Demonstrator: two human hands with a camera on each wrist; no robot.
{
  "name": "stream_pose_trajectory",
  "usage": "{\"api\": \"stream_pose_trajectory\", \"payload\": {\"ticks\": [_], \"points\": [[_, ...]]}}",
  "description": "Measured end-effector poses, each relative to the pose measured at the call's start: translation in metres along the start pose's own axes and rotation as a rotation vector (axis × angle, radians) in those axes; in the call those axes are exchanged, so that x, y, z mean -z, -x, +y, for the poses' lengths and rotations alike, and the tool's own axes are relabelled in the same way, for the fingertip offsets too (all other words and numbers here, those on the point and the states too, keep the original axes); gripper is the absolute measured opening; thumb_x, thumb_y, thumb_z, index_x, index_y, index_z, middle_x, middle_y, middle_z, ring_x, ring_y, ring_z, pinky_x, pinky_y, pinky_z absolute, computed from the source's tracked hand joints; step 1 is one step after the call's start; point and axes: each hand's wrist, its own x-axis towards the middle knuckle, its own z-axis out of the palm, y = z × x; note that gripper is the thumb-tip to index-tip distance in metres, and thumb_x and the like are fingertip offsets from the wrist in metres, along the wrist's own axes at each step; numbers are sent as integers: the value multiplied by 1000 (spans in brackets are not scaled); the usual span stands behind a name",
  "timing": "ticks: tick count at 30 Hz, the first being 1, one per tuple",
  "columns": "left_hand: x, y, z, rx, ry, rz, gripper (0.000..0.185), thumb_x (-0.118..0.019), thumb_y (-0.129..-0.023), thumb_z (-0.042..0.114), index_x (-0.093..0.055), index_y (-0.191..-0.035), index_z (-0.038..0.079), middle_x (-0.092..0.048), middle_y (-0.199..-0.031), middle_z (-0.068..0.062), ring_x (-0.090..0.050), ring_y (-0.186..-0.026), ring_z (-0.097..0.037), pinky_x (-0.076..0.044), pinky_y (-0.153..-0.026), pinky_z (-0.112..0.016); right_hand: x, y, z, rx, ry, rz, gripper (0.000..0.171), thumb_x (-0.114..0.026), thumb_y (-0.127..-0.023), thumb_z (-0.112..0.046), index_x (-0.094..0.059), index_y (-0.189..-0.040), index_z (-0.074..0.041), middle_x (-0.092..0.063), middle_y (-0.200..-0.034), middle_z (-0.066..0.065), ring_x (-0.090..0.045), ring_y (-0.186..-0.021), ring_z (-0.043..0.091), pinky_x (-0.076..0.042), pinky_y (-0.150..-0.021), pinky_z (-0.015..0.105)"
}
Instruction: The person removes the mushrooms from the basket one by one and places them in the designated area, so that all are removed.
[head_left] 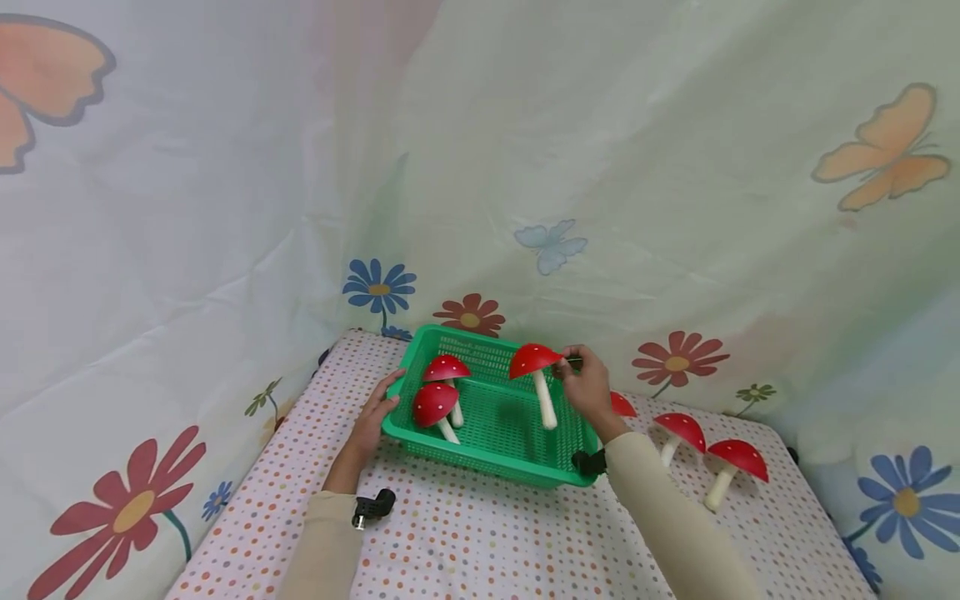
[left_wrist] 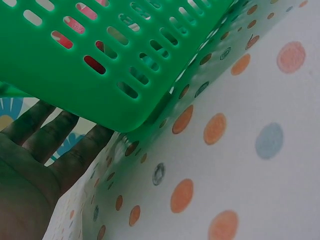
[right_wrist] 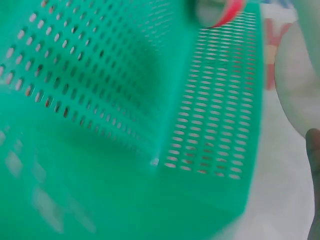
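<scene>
My right hand [head_left: 587, 385] pinches the cap edge of a red toy mushroom [head_left: 536, 360], holding it over the right half of a green plastic basket [head_left: 480, 454]. The mushroom's white stem points down. In the right wrist view, its pale cap underside [right_wrist: 295, 75] shows beside a fingertip. Two more toy mushrooms, one in back [head_left: 447, 367] and one in front [head_left: 435, 405], lie in the basket's left half. My left hand [head_left: 369, 423] rests against the basket's left end; its fingers [left_wrist: 75, 155] look extended in the left wrist view.
Right of the basket, on the dotted tablecloth [head_left: 465, 533], lie more red mushrooms: one [head_left: 681, 429], another [head_left: 738, 458], and one partly hidden [head_left: 621, 405] behind my right arm. A flower-and-butterfly printed curtain [head_left: 480, 167] hangs behind the table.
</scene>
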Motion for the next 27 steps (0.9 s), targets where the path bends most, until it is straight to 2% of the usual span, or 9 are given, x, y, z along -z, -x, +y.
{"api": "stream_pose_trajectory", "payload": {"ticks": [2, 3, 6, 9, 10, 13, 17, 23, 27], "points": [[0, -3, -9, -5, -7, 2, 47, -33, -107, 20, -33, -154, 22, -16, -166, -5, -7, -154, -32, -7, -119, -64, 17, 8, 1, -18, -89, 42, 13, -53, -100, -6, -54, -108, 4, -60, -111, 24, -67, -104, 37, -58, -87, 41], [0, -3, -11, -10, -11, 3, 47, -33, -106, 21, -33, -154, 23, -16, -166, -4, -8, -154, -32, -8, -119, -64, 25, 7, 16, 4, -173, 59, 13, -55, -100, -9, -55, -107, 2, -61, -109, 21, -69, -103, 34, -58, -86, 39], [0, -2, -15, -23, -15, 3, 47, -34, -106, 23, -33, -153, 25, -17, -165, -3, -10, -153, -31, -12, -119, -63, 51, 25, 23, -22, -263, 107, 16, -56, -100, -13, -54, -106, 2, -60, -104, 14, -71, -92, 13, -58, -82, 30], [1, -1, -15, -32, -9, 4, 47, -33, -106, 24, -32, -153, 25, -17, -165, -4, -11, -153, -31, -13, -119, -61, 73, 46, 32, -105, -283, 150, 19, -57, -100, -14, -53, -108, 3, -60, -103, 9, -67, -85, -4, -57, -79, 22], [2, -1, -15, -34, 0, 2, 47, -33, -106, 24, -32, -154, 25, -17, -165, -4, -12, -153, -31, -13, -119, -61, 79, 58, 22, -174, -240, 166, 21, -56, -100, -12, -51, -111, 5, -60, -105, 9, -65, -84, -6, -57, -79, 22], [5, 0, -12, -34, 20, -1, 48, -32, -106, 23, -30, -154, 24, -16, -165, -5, -13, -152, -31, -15, -119, -60, 91, 79, 34, -287, -213, 205, 22, -54, -101, -14, -52, -112, 4, -58, -107, 5, -64, -84, -8, -56, -82, 26], [8, 2, -8, -26, 43, -2, 49, -31, -107, 21, -28, -155, 23, -15, -165, -6, -16, -151, -32, -18, -118, -60, 98, 106, 57, -391, -241, 222, 23, -55, -100, -15, -52, -112, 5, -54, -110, 1, -64, -84, -7, -55, -87, 32], [4, 7, 7, -15, 58, -30, 51, -27, -107, 16, -22, -157, 17, -10, -165, -13, -14, -150, -38, -19, -117, -64, 87, 139, 111, -453, -297, 266, 26, -55, -98, -12, -49, -115, 7, -50, -111, 14, -65, -83, -2, -57, -81, 21], [-4, 11, 21, 18, 67, -50, 51, -26, -107, 14, -21, -157, 15, -8, -166, -13, -13, -151, -40, -19, -117, -64, 82, 154, 117, -497, -251, 286, 26, -52, -96, -7, -50, -116, 10, -51, -115, 20, -65, -84, 0, -57, -77, 18]]}}
